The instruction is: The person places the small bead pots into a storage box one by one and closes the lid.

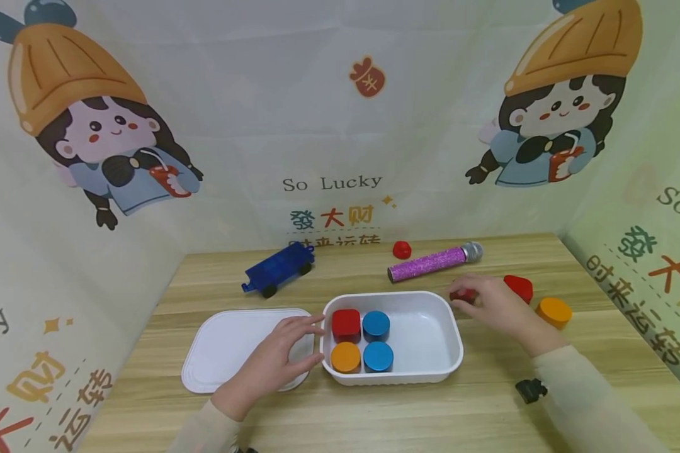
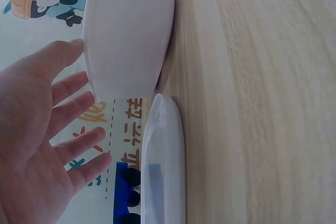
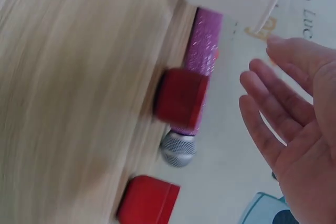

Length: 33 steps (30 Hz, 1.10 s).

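A white plastic box (image 1: 425,340) stands on the table, holding a red block (image 1: 346,324), an orange round block (image 1: 345,357) and two blue round blocks (image 1: 378,357) in its left half. My left hand (image 1: 277,358) has its fingers spread, with fingertips at the box's left rim. To the right of the box, my right hand (image 1: 490,305) hovers over a red block (image 3: 181,98), which the fingers partly cover in the head view. In the right wrist view, the right fingers are loosely extended and apart from that block.
A white lid (image 1: 226,346) lies left of the box, partly under the left hand. Behind are a blue toy cart (image 1: 279,269), a small red piece (image 1: 402,250) and a purple glitter microphone (image 1: 430,263). Another red block (image 1: 518,288) and an orange block (image 1: 554,312) stand at the right.
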{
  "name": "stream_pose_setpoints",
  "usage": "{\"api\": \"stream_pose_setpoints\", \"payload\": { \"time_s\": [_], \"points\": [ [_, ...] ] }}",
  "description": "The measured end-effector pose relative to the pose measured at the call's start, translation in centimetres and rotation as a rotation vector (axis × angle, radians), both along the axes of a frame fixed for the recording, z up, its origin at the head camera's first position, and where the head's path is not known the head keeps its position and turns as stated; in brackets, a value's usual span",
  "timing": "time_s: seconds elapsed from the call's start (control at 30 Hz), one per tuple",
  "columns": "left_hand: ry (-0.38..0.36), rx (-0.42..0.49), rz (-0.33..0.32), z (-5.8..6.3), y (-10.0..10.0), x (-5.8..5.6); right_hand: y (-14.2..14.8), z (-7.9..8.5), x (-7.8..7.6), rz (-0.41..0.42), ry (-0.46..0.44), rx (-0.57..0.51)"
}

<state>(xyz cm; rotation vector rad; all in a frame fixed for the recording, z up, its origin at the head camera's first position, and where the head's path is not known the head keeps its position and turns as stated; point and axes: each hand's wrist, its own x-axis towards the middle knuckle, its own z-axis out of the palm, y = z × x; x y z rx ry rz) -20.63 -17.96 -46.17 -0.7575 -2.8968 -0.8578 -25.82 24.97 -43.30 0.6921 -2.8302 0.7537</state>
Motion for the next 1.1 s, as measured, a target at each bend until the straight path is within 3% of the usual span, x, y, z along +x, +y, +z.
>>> {"api": "stream_pose_setpoints", "payload": {
  "time_s": [0.3, 0.5, 1.1],
  "points": [
    [0.007, 0.000, -0.008, -0.3, -0.1, 0.0, 1.0, 0.0, -0.8, -0.082, -0.031, 0.088],
    [0.037, 0.002, -0.015, -0.2, -0.1, -0.1, 1.3, -0.5, -1.6, -0.078, -0.034, 0.112],
    [0.001, 0.001, -0.007, -0.2, -0.1, -0.1, 1.2, -1.5, -2.5, -0.114, -0.063, 0.143]
  ]
}}
